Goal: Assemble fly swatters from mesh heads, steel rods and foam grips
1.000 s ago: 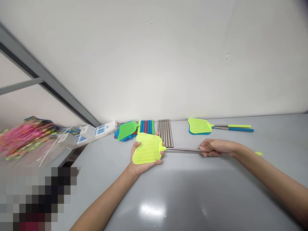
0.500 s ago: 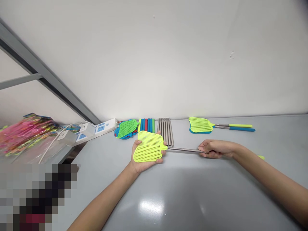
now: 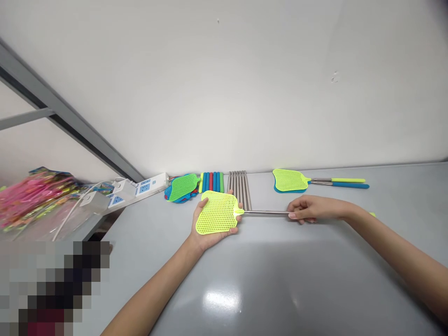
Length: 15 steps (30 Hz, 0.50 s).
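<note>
A yellow-green fly swatter (image 3: 217, 213) with a perforated head lies in my left hand (image 3: 205, 239), the fingers under the head and the thumb at its left edge. Its steel rod (image 3: 265, 213) runs right into my right hand (image 3: 304, 210), whose fingers are closed around it. The rod's far part passes behind my right hand and forearm, and a yellow-green tip (image 3: 373, 215) shows beyond. Just behind the held head lie several loose steel rods (image 3: 239, 189) side by side.
Several coloured handle grips (image 3: 212, 182) lie in a row along the wall. Left of them is a pile of swatter heads (image 3: 184, 186). Two swatters (image 3: 290, 180) with handles lie at the back right. A power strip (image 3: 149, 185) and bagged pink items (image 3: 38, 196) are at left.
My right hand has turned slightly and its grip on the rod has shifted. The rod now sits more level. My left hand still supports the swatter head.
</note>
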Each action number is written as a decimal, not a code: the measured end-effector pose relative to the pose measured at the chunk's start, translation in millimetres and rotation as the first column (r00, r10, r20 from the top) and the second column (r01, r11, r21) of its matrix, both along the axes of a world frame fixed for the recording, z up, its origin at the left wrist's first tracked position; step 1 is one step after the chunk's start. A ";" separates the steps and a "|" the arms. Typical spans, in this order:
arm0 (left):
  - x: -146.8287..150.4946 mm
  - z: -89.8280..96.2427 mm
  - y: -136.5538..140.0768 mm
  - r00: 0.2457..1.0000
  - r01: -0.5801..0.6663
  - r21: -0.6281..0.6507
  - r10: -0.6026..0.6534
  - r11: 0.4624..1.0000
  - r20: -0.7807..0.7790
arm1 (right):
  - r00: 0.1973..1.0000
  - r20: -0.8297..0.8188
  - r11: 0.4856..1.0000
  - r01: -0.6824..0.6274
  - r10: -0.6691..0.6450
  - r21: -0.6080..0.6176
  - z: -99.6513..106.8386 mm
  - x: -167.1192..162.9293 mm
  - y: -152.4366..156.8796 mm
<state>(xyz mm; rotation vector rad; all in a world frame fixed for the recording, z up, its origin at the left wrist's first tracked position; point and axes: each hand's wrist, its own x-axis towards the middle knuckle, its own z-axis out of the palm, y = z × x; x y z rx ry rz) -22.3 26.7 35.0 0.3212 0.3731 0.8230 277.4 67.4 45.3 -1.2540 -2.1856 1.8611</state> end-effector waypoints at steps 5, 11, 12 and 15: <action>0.7 -1.1 0.2 1.000 0.014 0.009 -0.014 1.000 0.007 | 0.996 0.085 1.000 -0.009 0.009 0.001 1.4 18.3 5.8; 1.5 -0.3 -0.2 0.999 -0.010 0.016 0.009 1.000 0.038 | 0.985 0.163 0.999 0.045 -0.048 0.021 0.6 36.9 13.4; 1.1 -0.2 -0.1 0.999 -0.019 0.017 0.018 1.000 0.042 | 0.986 0.162 0.998 0.041 -0.047 0.039 1.7 36.7 13.6; -0.5 -0.1 0.1 0.998 -0.033 0.020 0.032 0.999 0.051 | 0.991 0.131 0.995 0.023 -0.036 0.102 5.9 32.9 12.7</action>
